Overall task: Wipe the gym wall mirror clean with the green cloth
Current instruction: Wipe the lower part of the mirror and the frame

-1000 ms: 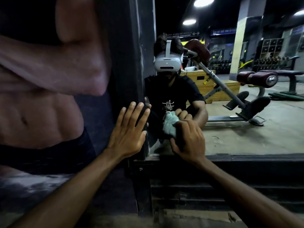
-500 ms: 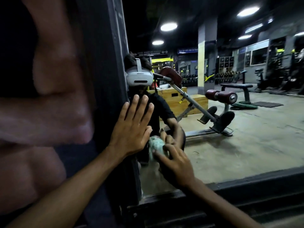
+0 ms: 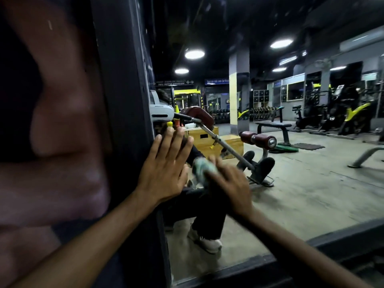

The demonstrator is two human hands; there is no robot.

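The green cloth (image 3: 202,169) is bunched against the mirror (image 3: 307,190), low near its left edge, the blurred right grip (image 3: 227,183) curled round it. Just beside, the left grip (image 3: 164,173) presses flat, fingers straight, on the edge of the dark frame (image 3: 124,121).

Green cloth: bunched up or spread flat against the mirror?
Bunched: the green cloth shows as a crumpled wad held in the blurred right hand.
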